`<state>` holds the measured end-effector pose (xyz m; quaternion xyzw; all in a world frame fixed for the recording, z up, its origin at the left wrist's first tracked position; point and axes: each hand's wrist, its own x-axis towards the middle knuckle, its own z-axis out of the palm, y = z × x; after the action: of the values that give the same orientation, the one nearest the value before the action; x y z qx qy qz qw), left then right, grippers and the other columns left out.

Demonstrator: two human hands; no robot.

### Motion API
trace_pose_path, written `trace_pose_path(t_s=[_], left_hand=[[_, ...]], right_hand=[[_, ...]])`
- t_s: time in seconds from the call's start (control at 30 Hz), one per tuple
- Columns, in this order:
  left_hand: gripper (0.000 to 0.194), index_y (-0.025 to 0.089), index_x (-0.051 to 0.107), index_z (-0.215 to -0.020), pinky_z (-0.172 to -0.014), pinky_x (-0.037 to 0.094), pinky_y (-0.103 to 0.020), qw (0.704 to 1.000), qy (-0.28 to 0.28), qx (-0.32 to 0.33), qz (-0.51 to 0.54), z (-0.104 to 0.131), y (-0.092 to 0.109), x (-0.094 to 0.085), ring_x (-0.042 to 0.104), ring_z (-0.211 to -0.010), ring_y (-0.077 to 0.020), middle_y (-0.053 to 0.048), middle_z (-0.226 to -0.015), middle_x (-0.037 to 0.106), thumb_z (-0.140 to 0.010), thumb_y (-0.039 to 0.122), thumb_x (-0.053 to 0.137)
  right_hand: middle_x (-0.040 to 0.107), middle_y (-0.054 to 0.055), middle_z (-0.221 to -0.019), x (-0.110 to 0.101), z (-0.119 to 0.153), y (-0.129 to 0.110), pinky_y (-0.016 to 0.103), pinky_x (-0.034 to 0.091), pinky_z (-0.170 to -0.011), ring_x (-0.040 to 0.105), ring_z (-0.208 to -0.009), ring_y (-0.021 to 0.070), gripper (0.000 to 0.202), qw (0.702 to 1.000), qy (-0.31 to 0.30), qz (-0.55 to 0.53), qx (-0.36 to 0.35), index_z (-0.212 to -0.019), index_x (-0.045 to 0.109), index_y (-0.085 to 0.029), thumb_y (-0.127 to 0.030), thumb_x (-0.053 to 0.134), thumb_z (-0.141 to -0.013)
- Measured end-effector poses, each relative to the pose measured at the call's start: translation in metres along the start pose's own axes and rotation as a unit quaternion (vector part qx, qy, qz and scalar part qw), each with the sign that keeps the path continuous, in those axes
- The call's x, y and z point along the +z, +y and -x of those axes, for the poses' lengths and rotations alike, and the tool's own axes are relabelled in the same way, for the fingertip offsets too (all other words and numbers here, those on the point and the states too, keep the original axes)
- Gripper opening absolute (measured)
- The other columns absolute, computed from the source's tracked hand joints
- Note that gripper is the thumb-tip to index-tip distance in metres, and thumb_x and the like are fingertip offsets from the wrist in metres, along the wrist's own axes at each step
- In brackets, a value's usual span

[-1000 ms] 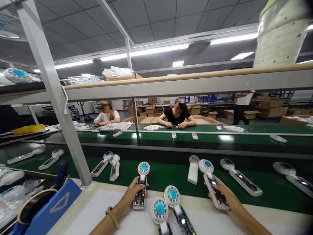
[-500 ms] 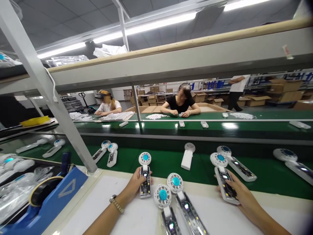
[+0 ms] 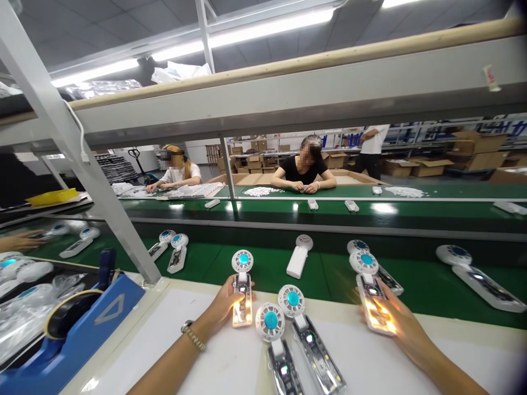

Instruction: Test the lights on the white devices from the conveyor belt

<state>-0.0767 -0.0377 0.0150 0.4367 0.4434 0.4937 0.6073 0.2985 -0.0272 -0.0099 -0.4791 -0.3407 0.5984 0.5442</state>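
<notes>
My left hand [image 3: 225, 302] is closed around a small handheld fan [image 3: 242, 260], its thumb on the open circuit side of the handle. A second handheld fan [image 3: 364, 263] is gripped in my right hand [image 3: 393, 315], thumb also on the handle. Both have a round white head with a turquoise centre, and warm yellow light glows from their handles. Between my hands, two more fans lie on the white work surface: a nearer fan [image 3: 270, 322] and one beside it, a fan [image 3: 292, 301] with a clear-edged handle. Their handles show small white lights.
A green conveyor belt [image 3: 325, 274] runs across, carrying several fans, among them a white-backed fan [image 3: 297, 262]. At left stand a blue tape dispenser [image 3: 102, 323] and a slanted metal post [image 3: 78, 142]. Another person's hand [image 3: 20, 241] reaches in there. Co-workers sit across the belts.
The handles of both held fans have lit up yellow. Fans on the belt have shifted left. A co-worker's hand has appeared at the far left, and the standing person has moved left.
</notes>
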Motion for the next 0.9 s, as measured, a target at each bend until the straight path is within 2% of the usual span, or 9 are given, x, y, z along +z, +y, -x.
trace_pose_path(t_s=[0.1,0.27,0.5,0.7,0.8,0.9], left_hand=[[0.038,0.018,0.044,-0.101,-0.074,0.048,-0.040,1.000,0.004,0.000,0.000,-0.002,-0.003,-0.003,0.059,-0.091,-0.0278,-0.013,-0.114,0.053,-0.070,0.022,0.065],[0.038,0.018,0.043,-0.102,-0.077,0.047,-0.041,1.000,0.009,0.011,0.012,-0.005,-0.008,-0.005,0.061,-0.083,-0.0237,-0.012,-0.110,0.054,-0.070,0.020,0.064],[0.040,0.017,0.042,-0.101,-0.074,0.048,-0.039,1.000,0.008,0.005,0.007,-0.006,-0.008,-0.004,0.061,-0.081,-0.0223,-0.012,-0.110,0.054,-0.068,0.018,0.064],[0.039,0.018,0.042,-0.102,-0.077,0.047,-0.040,0.999,-0.021,0.015,0.024,-0.006,-0.011,-0.008,0.060,-0.082,-0.0215,-0.012,-0.113,0.053,-0.070,0.017,0.063],[0.043,0.018,0.042,-0.104,-0.078,0.047,-0.039,0.998,-0.043,0.023,0.031,-0.007,-0.014,-0.012,0.060,-0.085,-0.0220,-0.011,-0.113,0.052,-0.068,0.015,0.065],[0.048,0.019,0.043,-0.105,-0.076,0.047,-0.038,0.997,-0.062,0.031,0.030,-0.008,-0.016,-0.015,0.059,-0.085,-0.0220,-0.012,-0.113,0.052,-0.065,0.016,0.070]], right_hand=[[0.067,0.004,-0.086,0.002,0.003,-0.002,0.034,0.055,-0.061,0.065,-0.071,0.0243,0.082,1.000,0.002,-0.004,0.002,-0.134,0.026,-0.031,-0.041,0.069,-0.066],[0.068,0.003,-0.087,0.005,0.005,-0.007,0.031,0.055,-0.051,0.065,-0.060,0.0225,0.083,0.999,0.024,0.025,0.012,-0.136,0.019,-0.034,-0.033,0.067,-0.068],[0.066,0.001,-0.100,0.003,0.004,-0.008,0.029,0.056,-0.058,0.065,-0.068,0.0206,0.077,0.999,0.002,-0.005,0.034,-0.133,0.025,-0.036,-0.030,0.067,-0.069],[0.070,0.001,-0.082,-0.002,0.001,-0.006,0.031,0.055,-0.064,0.065,-0.070,0.0218,0.080,0.999,-0.025,0.016,0.036,-0.135,0.022,-0.033,-0.031,0.067,-0.069],[0.070,0.002,-0.079,-0.005,0.000,-0.003,0.032,0.054,-0.066,0.066,-0.070,0.0227,0.084,0.998,-0.041,0.027,0.036,-0.137,0.018,-0.031,-0.032,0.067,-0.069],[0.071,0.005,-0.081,-0.006,0.000,-0.001,0.032,0.053,-0.070,0.066,-0.078,0.0251,0.089,0.997,-0.057,0.029,0.031,-0.137,0.014,-0.028,-0.036,0.068,-0.067]])
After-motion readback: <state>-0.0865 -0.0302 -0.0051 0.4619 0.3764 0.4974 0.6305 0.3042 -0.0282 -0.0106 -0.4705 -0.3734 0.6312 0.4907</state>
